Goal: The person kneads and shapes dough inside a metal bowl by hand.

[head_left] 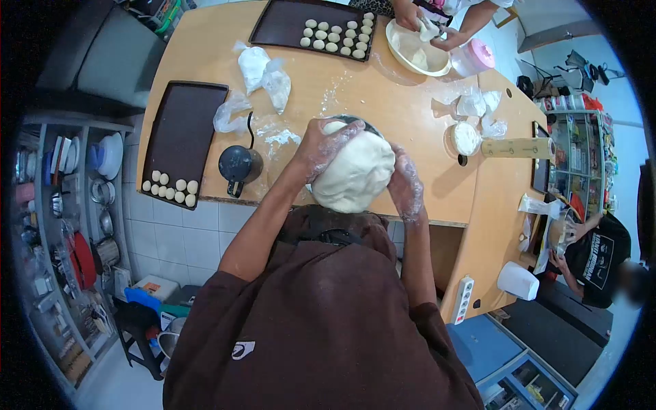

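A large, smooth lump of white dough (355, 174) is held up between my two hands at the table's front edge. My left hand (326, 149), dusted with flour, is wrapped round its upper left side. On the opposite side my right hand (408, 184), also floury, presses its palm and fingers against the dough. Part of a dark bowl rim (362, 123) shows behind the dough; the rest is hidden. Left of my left hand stands a dark grey jug-like vessel (239, 166). Scattered flour (282, 137) lies on the wood between them.
Dark trays (184, 130) (287, 27) hold small dough balls. Plastic bags (254, 67) lie between them. Across the table, a person's hands (430, 31) work dough over a cream bowl (400, 51). A tub of white powder (467, 139) and a long roll (519, 148) are at right, near another person (601, 256).
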`<state>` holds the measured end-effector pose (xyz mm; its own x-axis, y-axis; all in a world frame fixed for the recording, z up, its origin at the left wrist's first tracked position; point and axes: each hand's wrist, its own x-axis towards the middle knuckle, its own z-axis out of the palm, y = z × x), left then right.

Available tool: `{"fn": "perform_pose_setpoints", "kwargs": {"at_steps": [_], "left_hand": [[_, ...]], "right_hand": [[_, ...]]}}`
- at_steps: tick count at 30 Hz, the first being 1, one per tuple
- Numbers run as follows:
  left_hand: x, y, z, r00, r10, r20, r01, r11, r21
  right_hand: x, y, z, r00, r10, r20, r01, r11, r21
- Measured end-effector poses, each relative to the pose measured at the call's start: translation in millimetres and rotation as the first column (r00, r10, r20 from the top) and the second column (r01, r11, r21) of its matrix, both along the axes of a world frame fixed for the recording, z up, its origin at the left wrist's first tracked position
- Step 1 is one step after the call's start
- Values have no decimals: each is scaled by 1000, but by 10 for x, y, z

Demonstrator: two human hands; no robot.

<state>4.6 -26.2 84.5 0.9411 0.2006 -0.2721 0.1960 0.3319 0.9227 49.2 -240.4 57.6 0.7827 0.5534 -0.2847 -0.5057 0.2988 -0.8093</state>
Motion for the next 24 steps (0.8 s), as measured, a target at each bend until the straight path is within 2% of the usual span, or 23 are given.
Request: {"fn": "perform_pose_setpoints", "kwargs": {"at_steps": [2,3,4,6,7,8,10,13,16,17,20,21,22,23,24], "left_hand": [[36,24,-35,989,-135,55,121,970,211],[37,2,-74,973,-210,100,161,920,357],[37,-28,-110,966,-230,120,163,897,412],[81,-101,-183,946,-280,163,158,838,522],[74,-170,-251,939,-173,296,23,893,450],[67,-177,-309,970,-141,200,58,926,372],[31,-141,-445,996,-90,-12,91,976,199],[-58,17,-610,999,-23,30,28,986,-164],[-224,226,-607,992,57,-110,-86,955,-285],[-258,245,-587,985,77,-155,-124,939,-321],[-452,-36,-571,903,401,-151,-427,872,-238],[-513,-61,-693,923,350,-158,-384,837,-390],[-551,-53,-656,958,275,-87,-287,888,-360],[-585,-27,-615,982,191,-18,-186,928,-322],[-571,-29,-610,982,186,-16,-181,929,-322]], "right_hand": [[99,50,208,919,156,362,-70,968,-240],[99,132,378,881,159,446,-47,967,-252],[112,183,417,827,288,483,-52,894,-444],[152,284,440,701,539,467,8,649,-761],[120,341,392,636,444,631,138,739,-659],[87,397,343,537,343,771,262,801,-539],[113,449,339,711,325,624,214,745,-632],[119,457,158,832,241,499,208,699,-684],[138,380,-207,945,48,323,127,857,-500],[134,372,-288,958,-18,288,150,883,-444],[63,459,-218,966,-246,78,258,939,-228],[-8,594,15,942,-330,-58,321,939,-126],[-61,655,143,898,-391,-202,393,919,-32],[-76,629,149,909,-353,-223,358,934,-18],[-6,568,-298,888,-427,-170,417,904,-94]]}}
